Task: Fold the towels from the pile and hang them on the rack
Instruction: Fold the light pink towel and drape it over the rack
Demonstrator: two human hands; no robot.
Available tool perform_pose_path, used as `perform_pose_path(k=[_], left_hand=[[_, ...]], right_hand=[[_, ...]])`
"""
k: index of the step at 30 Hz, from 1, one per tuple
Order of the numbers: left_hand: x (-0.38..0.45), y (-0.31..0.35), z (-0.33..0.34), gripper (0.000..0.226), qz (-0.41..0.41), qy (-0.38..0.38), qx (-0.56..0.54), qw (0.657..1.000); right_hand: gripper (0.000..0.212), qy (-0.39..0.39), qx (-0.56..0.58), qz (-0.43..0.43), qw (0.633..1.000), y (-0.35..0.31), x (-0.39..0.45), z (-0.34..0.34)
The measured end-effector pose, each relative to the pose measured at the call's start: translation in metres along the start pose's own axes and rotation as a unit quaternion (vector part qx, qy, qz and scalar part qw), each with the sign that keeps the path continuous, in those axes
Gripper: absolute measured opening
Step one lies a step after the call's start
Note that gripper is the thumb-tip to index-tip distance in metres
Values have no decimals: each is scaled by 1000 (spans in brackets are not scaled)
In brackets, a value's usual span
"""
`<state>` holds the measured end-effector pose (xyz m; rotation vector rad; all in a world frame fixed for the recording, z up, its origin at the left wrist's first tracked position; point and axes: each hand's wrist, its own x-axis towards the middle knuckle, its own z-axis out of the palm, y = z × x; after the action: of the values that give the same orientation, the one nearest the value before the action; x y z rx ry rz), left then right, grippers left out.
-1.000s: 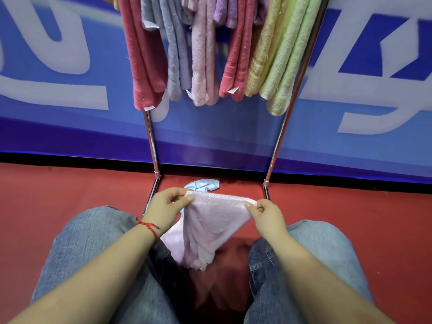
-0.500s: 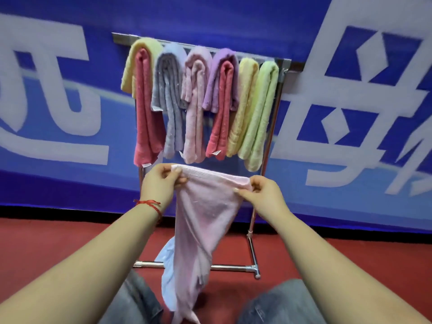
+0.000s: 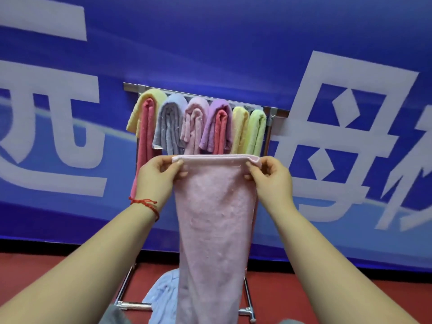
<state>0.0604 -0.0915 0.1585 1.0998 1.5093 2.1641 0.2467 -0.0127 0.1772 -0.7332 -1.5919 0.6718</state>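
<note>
Both hands, left hand [image 3: 159, 177] and right hand [image 3: 271, 177], pinched the pink towel's [image 3: 215, 218] top corners, holding it stretched before the rack [image 3: 272, 113]; blue towel [image 3: 163, 291] on floor; hanging step, likely; next needs lifting it over the bar.

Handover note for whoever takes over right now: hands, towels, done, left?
Left hand and right hand each pinch a top corner of the pink towel, held up in front of the rack and hanging straight down.
Done: several folded towels hang on the rack's top bar.
Left: finish folding the pink towel and hang it; a light blue towel lies on the floor by the rack base.
</note>
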Motion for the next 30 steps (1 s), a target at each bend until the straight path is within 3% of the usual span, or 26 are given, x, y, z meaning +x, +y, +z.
perform_pose_path(k=[9,12,18,23,27,30], left_hand=[[-15,-22,-17,8,0,-64,83,995],[-20,-29,-21,9,-46,-81,70,993],[-26,-45,-28,17,-201,-103,-54,973],[-37,-52,-30,9,-389,-80,-157,904],[-49,-59,-30,11,-430,-85,-138,888],[-51,-60,-37,32,-472,-123,-152,860]], right_hand=[[23,9,-31,45,998,31,-25,2],[23,6,-50,55,997,41,-35,2],[27,-12,-71,88,994,58,-54,4],[28,-145,-84,162,972,72,-62,-3],[36,-192,-130,169,958,77,-69,-2],[29,-256,-128,200,937,78,-70,-5]])
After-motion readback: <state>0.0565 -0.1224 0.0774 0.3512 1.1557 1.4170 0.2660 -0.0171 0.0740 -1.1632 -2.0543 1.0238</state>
